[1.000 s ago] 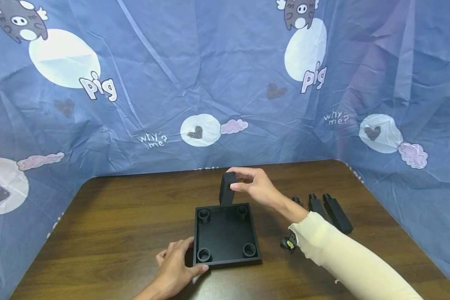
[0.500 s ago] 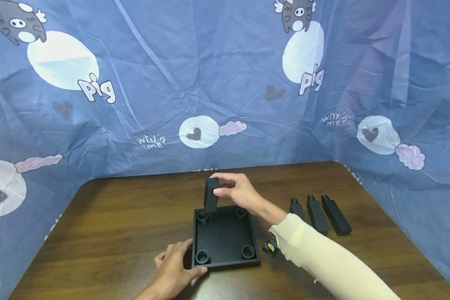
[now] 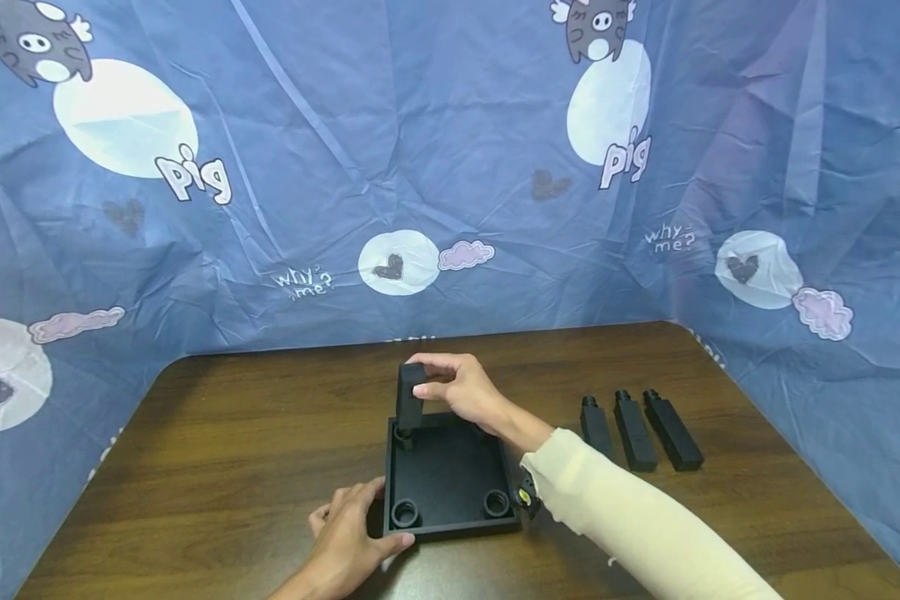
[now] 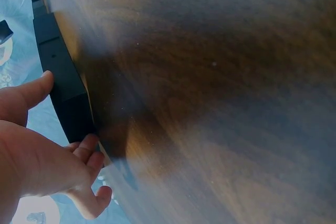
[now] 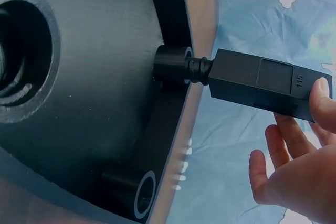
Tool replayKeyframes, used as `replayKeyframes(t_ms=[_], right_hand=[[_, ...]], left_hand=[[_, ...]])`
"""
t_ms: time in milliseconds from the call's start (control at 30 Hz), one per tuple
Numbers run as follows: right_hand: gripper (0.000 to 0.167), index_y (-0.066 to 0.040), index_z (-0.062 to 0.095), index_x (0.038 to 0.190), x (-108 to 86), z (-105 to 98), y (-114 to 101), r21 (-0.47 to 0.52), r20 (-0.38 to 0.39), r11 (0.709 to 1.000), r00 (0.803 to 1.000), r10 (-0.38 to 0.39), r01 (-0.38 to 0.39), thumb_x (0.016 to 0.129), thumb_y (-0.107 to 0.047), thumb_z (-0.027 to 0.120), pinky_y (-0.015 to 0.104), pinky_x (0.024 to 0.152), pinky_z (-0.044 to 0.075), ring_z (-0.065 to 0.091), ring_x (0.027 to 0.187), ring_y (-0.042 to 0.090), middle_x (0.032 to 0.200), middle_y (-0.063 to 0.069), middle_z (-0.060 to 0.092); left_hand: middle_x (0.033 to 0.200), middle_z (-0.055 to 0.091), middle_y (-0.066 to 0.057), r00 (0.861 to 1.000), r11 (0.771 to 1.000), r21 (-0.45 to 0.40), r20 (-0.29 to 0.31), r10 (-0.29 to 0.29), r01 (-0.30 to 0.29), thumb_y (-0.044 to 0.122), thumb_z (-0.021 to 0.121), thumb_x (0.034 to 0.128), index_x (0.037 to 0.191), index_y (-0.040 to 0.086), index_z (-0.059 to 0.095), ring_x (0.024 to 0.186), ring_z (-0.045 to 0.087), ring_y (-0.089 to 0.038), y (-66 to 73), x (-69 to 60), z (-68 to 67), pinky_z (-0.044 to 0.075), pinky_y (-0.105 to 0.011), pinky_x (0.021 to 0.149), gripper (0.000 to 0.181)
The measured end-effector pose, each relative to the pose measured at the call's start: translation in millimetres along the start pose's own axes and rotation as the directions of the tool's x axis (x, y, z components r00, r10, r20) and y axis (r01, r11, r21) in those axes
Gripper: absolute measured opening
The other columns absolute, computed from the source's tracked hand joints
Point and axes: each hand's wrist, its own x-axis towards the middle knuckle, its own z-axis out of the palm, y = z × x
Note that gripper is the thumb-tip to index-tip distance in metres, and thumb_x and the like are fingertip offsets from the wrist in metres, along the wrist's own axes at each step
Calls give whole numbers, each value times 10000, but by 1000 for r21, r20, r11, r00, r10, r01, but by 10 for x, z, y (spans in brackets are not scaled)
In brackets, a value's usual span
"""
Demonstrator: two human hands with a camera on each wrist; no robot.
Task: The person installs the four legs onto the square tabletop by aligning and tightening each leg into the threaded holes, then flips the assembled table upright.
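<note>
A square black tray [image 3: 450, 475] with round threaded sockets in its corners lies on the table. My left hand [image 3: 348, 537] holds its near left corner, thumb on the near edge and fingers along the left side. Pinched by its top end in my right hand [image 3: 465, 392] is a black leg [image 3: 409, 396], upright over the far left socket. In the right wrist view the threaded tip of the leg [image 5: 236, 74] meets the mouth of a socket [image 5: 170, 64], its thread still showing. The left wrist view has my left hand [image 4: 47, 156] against the tray's side [image 4: 63, 77].
Three more black legs lie to the right on the brown table [image 3: 232, 450]: a left one [image 3: 595, 429], a middle one [image 3: 634, 433] and a right one [image 3: 673, 432]. A blue printed cloth [image 3: 450, 167] hangs behind the table.
My right hand has carried the leg leftward from behind the tray and lowered it onto the far left socket. My left hand stays at the tray's corner.
</note>
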Motion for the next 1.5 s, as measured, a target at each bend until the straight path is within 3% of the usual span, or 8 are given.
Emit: replayKeyframes(t_ms=[400,567,667,767,900,967,1300,1500], right_hand=[[333,-86,700,1167,44,69,88,-29,-19,999,1000,21,-22,842,-17,733,267,727,521,639,804,139,954,80,700],[318,-90,706,1142,48,96,107,-162,-55,985,996,-74,64,831,-51,759,277,761,528,652,856,145,945,65,699],[320,-135,696,1151,28,113,116,-344,-68,932,987,-147,115,841,-152,774,304,798,500,594,928,165,951,8,659],[386,-193,650,1231,6,123,106,-506,-40,851,981,-188,142,865,-255,754,347,826,423,514,944,180,969,-29,608],[466,-218,583,1334,7,132,76,-611,50,761,969,-241,220,894,-298,717,375,853,357,499,954,174,1059,-37,659],[466,-205,593,1318,21,135,70,-629,77,737,963,-258,247,885,-314,724,367,854,343,502,940,173,1038,-48,675],[446,-162,568,1083,70,176,55,-660,12,735,981,-193,153,807,-445,774,335,805,347,435,840,139,885,-63,515],[431,-194,574,1264,82,146,-2,-639,113,739,977,-183,213,887,-347,718,362,871,354,508,971,168,1065,-38,619]], left_hand=[[1177,628,-81,999,999,-24,-15,37,-38,340,881,683,1318,-10,541,1154,475,-317,11,-7,21,187,-618,934,801],[1181,626,-83,999,999,-16,-17,35,-35,343,881,681,1320,-7,541,1156,475,-316,13,-3,26,191,-616,937,804],[1182,626,-88,999,999,-10,-23,42,-42,345,881,681,1319,-11,540,1152,477,-316,14,-6,23,196,-623,931,806],[1179,626,-89,998,999,-5,-30,50,-50,351,880,683,1317,-13,540,1147,480,-318,15,-9,19,199,-627,922,807],[1177,625,-83,998,999,-5,-31,48,-48,352,877,686,1316,-7,542,1147,479,-316,17,-9,21,201,-622,918,799],[1180,622,-84,999,999,-9,-21,38,-38,347,877,688,1318,-5,540,1150,475,-319,18,-7,21,197,-623,921,797],[1193,615,-83,1000,999,-15,-6,30,-30,345,873,697,1329,1,533,1156,470,-319,11,-2,20,192,-633,932,796],[1214,605,-98,999,999,-12,-1,44,-44,369,864,704,1341,1,521,1163,461,-332,1,-9,-1,182,-653,924,812]])
